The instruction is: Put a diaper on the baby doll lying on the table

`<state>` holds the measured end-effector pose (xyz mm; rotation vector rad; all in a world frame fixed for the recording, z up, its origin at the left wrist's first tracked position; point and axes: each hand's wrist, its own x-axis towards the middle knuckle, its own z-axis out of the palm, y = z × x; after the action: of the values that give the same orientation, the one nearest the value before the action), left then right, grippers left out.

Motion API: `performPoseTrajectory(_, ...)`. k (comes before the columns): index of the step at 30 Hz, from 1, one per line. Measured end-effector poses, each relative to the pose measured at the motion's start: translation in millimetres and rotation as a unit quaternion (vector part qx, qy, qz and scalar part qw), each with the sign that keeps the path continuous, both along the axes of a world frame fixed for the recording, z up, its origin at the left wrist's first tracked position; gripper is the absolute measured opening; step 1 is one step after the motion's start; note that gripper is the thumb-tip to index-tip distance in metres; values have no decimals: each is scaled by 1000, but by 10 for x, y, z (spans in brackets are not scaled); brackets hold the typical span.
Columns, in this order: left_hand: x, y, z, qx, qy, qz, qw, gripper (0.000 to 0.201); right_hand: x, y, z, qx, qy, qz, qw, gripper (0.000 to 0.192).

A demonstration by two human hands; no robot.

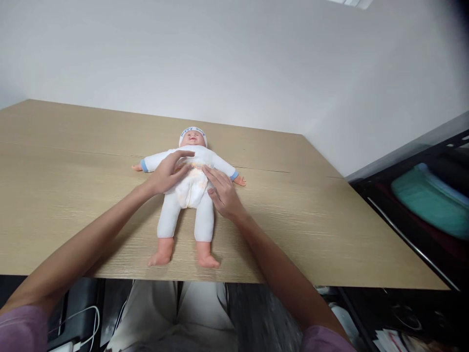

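Note:
A baby doll (203, 155) in a white suit with blue cuffs and a lettered headband lies on its back, head away from me and feet toward me. Around its hips sits a white diaper (191, 189) with faint orange print. My left hand (170, 171) rests at the doll's left-of-view side, fingers stretched over its belly and the diaper's upper edge. From the other side my right hand (223, 193) lies against the diaper's waist, fingers extended. Neither hand visibly grips anything.
The doll lies on a wide wooden table (293, 220) whose near edge is in front of my lap. A white wall stands behind it. At the right, a dark shelf holds a green cloth-like item (428, 200). A white cable (97, 318) hangs below at the left.

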<state>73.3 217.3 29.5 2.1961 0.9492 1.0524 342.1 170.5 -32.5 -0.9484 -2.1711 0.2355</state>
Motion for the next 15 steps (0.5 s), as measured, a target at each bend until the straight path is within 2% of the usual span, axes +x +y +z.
performPoseTrajectory(4,-478,38,-296,-27,12,87,996,45,-42,-13,23,13,13,-21,1000,65)
performPoseTrajectory(7,-727,61,-529,-62,20,120,991,46,-144,-15,107,46,46,-41,997,65)
performPoseTrajectory(10,-768,80,-648,-108,-9,104,989,53,-324,29,270,63,57,-37,996,57)
performPoseTrajectory(15,-584,234,-642,-176,-72,71,979,56,-712,297,559,50,54,-3,997,43)
